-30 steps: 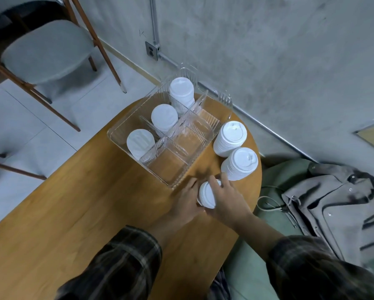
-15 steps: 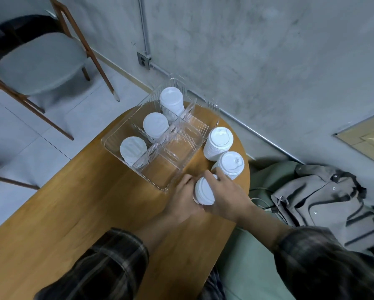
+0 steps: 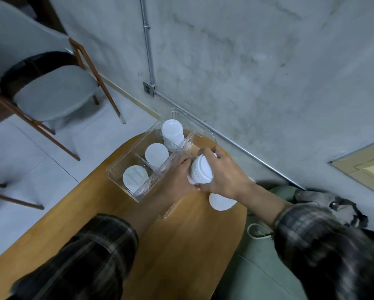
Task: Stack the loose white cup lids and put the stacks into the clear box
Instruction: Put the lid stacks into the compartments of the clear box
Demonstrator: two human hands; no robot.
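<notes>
White lid stack (image 3: 201, 172) gripped above the clear box (image 3: 114, 174), centre of frame
I curl my left hand (image 3: 175, 180) round its left side and my right hand (image 3: 225, 176) round its right; I judge it best to squeeze evenly, right it, then lower it into a free compartment. It looks ribbed, tightly nested, tilted; a second stack (image 3: 221, 203) stands just below-right

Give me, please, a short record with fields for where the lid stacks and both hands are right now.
held: lid stack, tilted, gripped by left hand and right hand
position: over the right side of the clear box
boxed: near stack, middle stack, far stack, each in a left compartment
loose: one stack on the table, partly under the right wrist
status: held stack not yet set down
</notes>
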